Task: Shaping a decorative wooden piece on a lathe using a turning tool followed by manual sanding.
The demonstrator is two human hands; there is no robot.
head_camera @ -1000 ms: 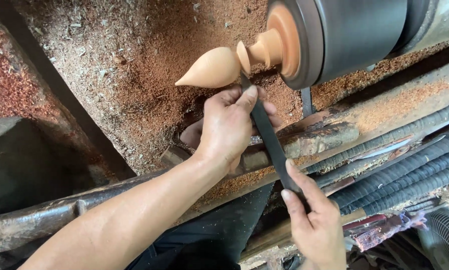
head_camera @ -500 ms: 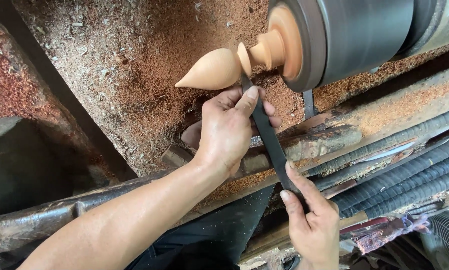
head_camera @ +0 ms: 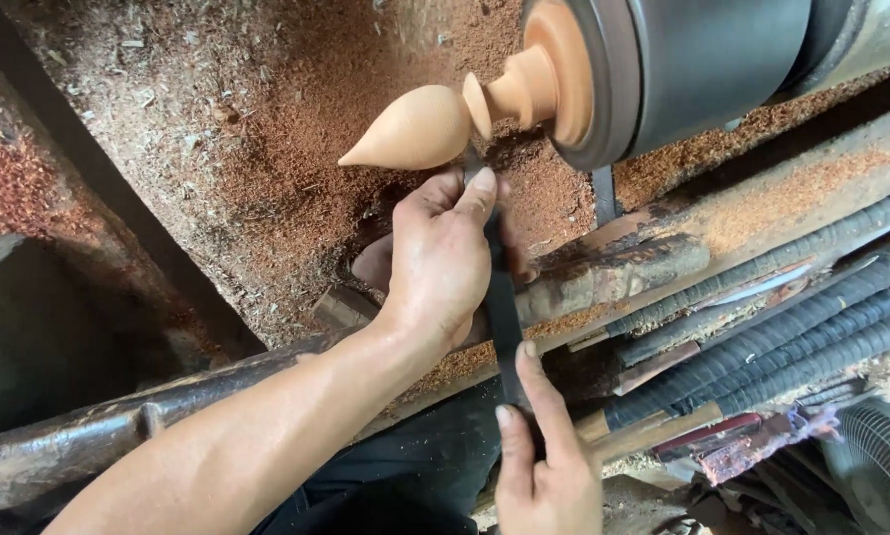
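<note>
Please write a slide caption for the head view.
Two bare hands steady a dark chisel beneath a teardrop-shaped wooden piece on a lathe.

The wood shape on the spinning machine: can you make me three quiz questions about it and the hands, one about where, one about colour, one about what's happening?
1. Where is the left hand?
A. just below the teardrop wood piece
B. on the black hoses
C. on top of the machine's dark drum

2. What colour is the teardrop wood piece?
A. dark green
B. light orange-tan
C. white

3. How is the dark flat tool being held?
A. lying loose in the sawdust
B. by one hand only
C. by both hands, with the right hand at its near end

Answers:
1 A, the fingers sit right under the wood piece.
2 B, it looks pale orange-tan against the reddish sawdust.
3 C, the left hand presses the far part and the right hand grips the near part.
</note>
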